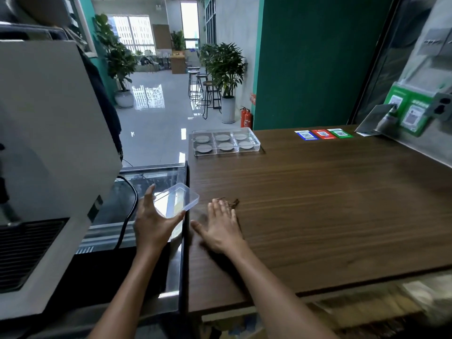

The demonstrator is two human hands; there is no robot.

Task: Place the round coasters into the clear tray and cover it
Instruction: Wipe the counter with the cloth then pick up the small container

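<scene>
The clear tray (254, 139) sits at the far left corner of the wooden counter (318, 204). Its several compartments each hold a round grey coaster (222, 137). The tray stands uncovered. My left hand (152, 221) grips the clear rectangular lid (177, 199), held tilted in the air beyond the counter's left edge, above a glass display case. My right hand (220, 226) lies flat on the counter with fingers spread, holding nothing, close beside the lid and well short of the tray.
A large grey machine (49, 148) with a black cable fills the left side. The glass display case (151, 177) lies below the lid. Three coloured QR cards (322, 134) and a green sign stand (406, 113) sit at the counter's far right.
</scene>
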